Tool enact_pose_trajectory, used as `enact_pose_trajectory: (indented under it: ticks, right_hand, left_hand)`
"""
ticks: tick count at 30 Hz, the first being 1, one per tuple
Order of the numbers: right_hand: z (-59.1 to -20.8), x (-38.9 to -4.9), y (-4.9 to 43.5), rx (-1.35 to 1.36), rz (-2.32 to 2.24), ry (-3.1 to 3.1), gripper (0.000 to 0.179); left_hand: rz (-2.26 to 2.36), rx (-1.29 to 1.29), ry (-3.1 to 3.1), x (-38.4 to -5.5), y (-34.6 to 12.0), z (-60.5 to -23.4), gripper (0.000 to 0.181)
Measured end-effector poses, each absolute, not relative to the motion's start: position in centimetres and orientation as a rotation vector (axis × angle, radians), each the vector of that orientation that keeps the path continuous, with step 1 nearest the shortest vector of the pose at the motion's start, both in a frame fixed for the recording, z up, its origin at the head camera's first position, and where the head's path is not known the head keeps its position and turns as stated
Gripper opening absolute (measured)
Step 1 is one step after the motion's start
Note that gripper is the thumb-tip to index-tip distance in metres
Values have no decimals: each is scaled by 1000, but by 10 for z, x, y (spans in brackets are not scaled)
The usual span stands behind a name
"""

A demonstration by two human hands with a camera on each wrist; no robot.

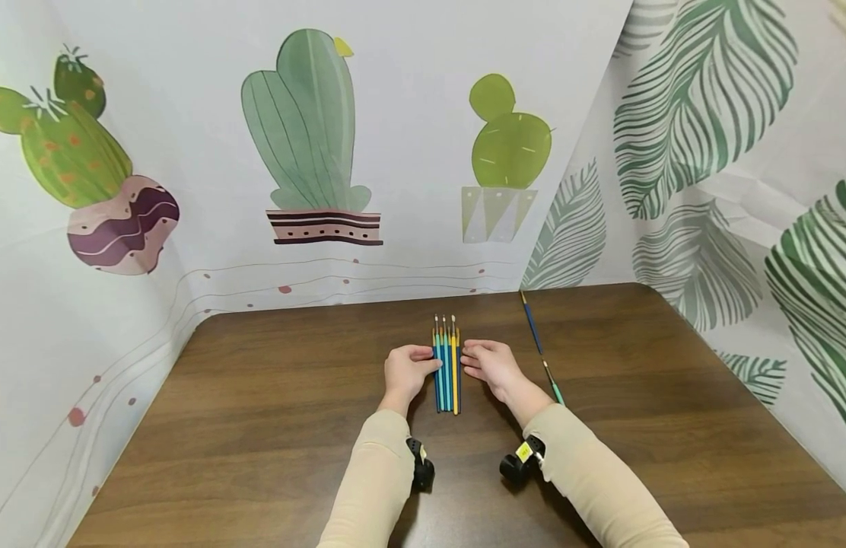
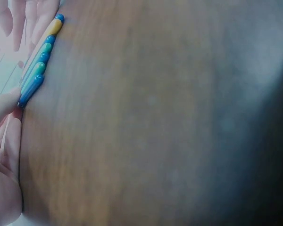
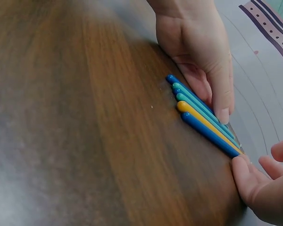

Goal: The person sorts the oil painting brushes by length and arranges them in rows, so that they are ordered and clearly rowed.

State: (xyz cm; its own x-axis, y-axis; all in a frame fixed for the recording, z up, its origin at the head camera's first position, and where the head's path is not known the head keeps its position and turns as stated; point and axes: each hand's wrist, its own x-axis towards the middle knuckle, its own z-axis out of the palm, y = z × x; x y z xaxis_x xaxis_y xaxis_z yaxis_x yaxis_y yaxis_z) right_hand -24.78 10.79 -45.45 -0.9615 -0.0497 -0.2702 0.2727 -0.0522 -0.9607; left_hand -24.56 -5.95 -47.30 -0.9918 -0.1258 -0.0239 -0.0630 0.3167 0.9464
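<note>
Several paintbrushes point(image 1: 446, 380) lie side by side on the table, bristles pointing away, with blue, teal and yellow handles. My left hand point(image 1: 405, 374) is along the row's left side, its thumb laid over the nearest handles. On the other side, my right hand point(image 1: 493, 367) has its fingertips right at the outer blue brush. The right wrist view shows the rounded handle ends, including a yellow handle point(image 3: 193, 113), between the left hand point(image 3: 193, 52) and the right hand point(image 3: 264, 190). Handle ends also show at the edge of the left wrist view.
Two more brushes lie apart on the right: a blue-handled brush point(image 1: 532, 326) near the back edge and a teal-handled brush point(image 1: 554, 387) beside the right forearm. The brown wooden table point(image 1: 272, 426) meets a printed cactus cloth point(image 1: 423, 152) behind.
</note>
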Motion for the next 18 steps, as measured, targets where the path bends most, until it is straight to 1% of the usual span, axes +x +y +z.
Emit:
enact_pose_trajectory:
  ticks: [18]
  right_hand:
    - [-453,-251,103,289,-2070,2111,34]
  left_hand:
    - [-1779,165,-2505,-246,-60,-473,26]
